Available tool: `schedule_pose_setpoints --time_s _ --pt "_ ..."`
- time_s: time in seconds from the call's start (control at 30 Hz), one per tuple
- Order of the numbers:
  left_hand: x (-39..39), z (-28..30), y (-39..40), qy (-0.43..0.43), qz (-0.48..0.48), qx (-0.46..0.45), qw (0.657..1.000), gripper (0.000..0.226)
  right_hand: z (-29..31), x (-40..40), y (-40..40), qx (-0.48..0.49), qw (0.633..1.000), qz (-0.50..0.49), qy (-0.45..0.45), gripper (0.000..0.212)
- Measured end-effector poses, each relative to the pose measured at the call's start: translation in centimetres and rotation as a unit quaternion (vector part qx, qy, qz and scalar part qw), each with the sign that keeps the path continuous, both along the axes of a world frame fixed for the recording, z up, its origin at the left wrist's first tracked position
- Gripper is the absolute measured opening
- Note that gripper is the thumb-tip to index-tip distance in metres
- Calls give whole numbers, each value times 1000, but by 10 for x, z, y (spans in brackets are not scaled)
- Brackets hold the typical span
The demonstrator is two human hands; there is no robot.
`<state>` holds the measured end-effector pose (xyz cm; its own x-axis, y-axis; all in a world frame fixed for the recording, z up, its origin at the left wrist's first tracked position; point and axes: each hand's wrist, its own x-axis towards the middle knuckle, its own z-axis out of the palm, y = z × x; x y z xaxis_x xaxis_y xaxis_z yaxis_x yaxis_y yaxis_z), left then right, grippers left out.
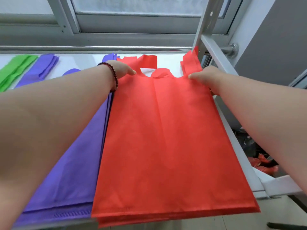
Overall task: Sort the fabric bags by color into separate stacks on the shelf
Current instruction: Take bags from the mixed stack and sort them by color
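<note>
A red fabric bag (166, 130) lies on top of a red stack at the right end of the white shelf (86, 61), its handles pointing away from me. My left hand (123, 68), with a dark bead bracelet on the wrist, holds the bag's left shoulder, thumb on top. My right hand (204, 77) pinches the right shoulder the same way. The fingers of both hands are hidden. A purple bag stack (74, 163) lies directly left of the red one, partly under my left arm. Green bags (15, 70) lie at the far left.
More purple bags (48, 65) lie between the green bags and the near purple stack. A metal shelf post (206, 22) rises at the back right, close to the red handles. A window frame (132, 22) runs behind the shelf. Dark and red items (259, 156) lie below on the right.
</note>
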<state>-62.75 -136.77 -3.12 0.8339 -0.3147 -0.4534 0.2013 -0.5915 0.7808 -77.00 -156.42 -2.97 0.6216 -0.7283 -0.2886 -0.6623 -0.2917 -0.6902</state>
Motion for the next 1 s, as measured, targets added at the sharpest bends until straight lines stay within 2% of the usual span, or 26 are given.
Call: schedule_pose_setpoints --time_s 0.07,0.13,0.2,0.27,0.37,0.5,0.57,0.7,0.77,0.83,0.87,0.93,1.0 --pt "-4 6 -8 -24 15 -15 999 62 1 4 -2 -72 997 34 -6 37" --pt "-10 6 -13 -56 37 -26 997 51 0 6 -2 -97 994 49 -17 30" --pt "-8 -1 -19 -129 60 2 990 42 -1 6 -3 -112 993 27 -23 36" --pt "-8 -4 -21 -176 67 33 982 42 -3 4 -1 -143 989 -3 22 41" --pt "-11 1 -22 -159 30 67 985 45 -9 5 1 -177 982 -17 66 41" --pt "-25 8 -16 -46 -50 62 996 31 -15 5 -5 -195 976 -17 93 42" --pt "-24 6 -16 -24 -46 54 997 48 -16 1 -7 -208 972 -21 106 42" --pt "-24 0 -30 -183 -31 69 980 85 -23 -5 -4 -249 961 -9 119 48" --pt "-23 -4 -34 -215 -38 97 971 83 -25 -6 -2 -264 957 -5 124 50" --pt "-18 -10 -35 -233 -38 154 959 63 -26 -7 -1 -269 955 -7 124 50" --pt "-16 -12 -35 -235 -22 154 960 56 -25 -8 0 -270 955 -11 125 50" --pt "-13 -14 -35 -243 22 112 963 58 -24 -10 1 -262 957 -16 124 49" --pt "-13 -13 -32 -241 53 84 966 73 -21 -10 2 -243 962 -23 122 50"
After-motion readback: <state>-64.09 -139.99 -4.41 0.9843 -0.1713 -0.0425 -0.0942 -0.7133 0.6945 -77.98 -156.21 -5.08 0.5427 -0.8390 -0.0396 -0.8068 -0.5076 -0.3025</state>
